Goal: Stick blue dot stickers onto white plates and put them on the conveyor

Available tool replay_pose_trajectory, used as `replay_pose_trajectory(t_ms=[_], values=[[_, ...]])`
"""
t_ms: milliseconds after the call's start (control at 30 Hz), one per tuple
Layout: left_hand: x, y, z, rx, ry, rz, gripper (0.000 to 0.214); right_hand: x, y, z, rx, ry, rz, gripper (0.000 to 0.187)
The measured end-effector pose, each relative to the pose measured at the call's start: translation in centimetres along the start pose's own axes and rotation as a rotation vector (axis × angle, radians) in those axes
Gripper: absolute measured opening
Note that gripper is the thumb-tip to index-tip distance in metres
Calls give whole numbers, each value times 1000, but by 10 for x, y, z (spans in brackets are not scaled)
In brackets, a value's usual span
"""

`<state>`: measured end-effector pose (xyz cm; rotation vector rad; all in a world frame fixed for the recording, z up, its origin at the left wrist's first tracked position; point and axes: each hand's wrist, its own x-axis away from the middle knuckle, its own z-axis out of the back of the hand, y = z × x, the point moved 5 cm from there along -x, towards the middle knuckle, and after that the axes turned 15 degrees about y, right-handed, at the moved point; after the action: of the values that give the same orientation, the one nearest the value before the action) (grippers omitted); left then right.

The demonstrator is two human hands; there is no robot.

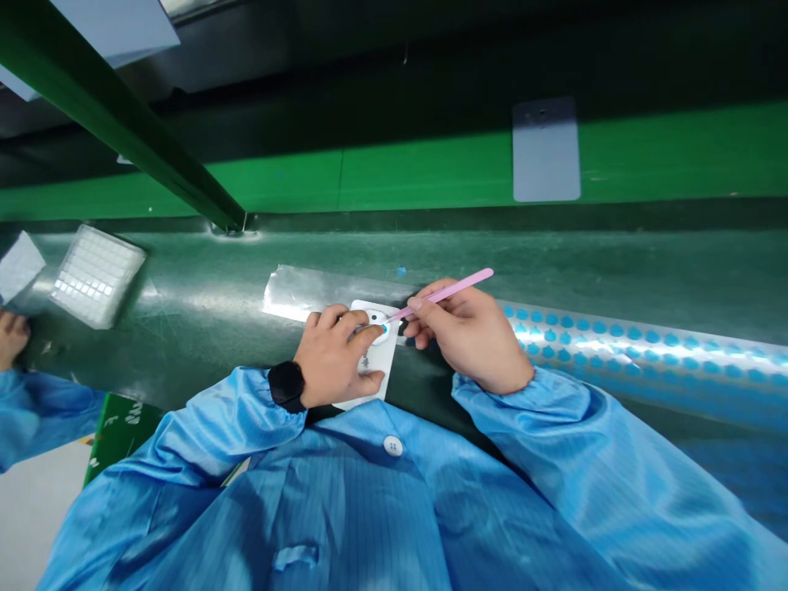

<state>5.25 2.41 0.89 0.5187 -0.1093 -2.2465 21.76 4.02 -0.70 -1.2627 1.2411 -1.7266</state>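
My left hand [337,357] grips a small white flat part [380,361] against the dark green bench, fingers curled over it and index finger pressed near its round opening. A black watch sits on that wrist. My right hand [468,332] pinches pink tweezers [446,292], whose tip touches the part at the round opening beside a small blue sticker. Both arms wear blue sleeves.
A clear film strip with rows of blue round stickers [616,345] stretches to the right. A white gridded tray [97,275] lies at far left near another person's hand [11,336]. A grey plate [546,149] rests on the green conveyor behind. A green post [123,123] slants across.
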Motion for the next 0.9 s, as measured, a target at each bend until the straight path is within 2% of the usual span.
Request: replay_pose_trajectory(t_ms=[133,300,900], values=[[0,1,-1,-2,-31,-1,53,-1,0,0,2,-1,5,38],[0,1,0,-4,18,-16,46,-1,1,0,7,-7,0,39],[-1,1,-1,-33,-20,0,51,-1,3,-1,-7,-20,-3,40]])
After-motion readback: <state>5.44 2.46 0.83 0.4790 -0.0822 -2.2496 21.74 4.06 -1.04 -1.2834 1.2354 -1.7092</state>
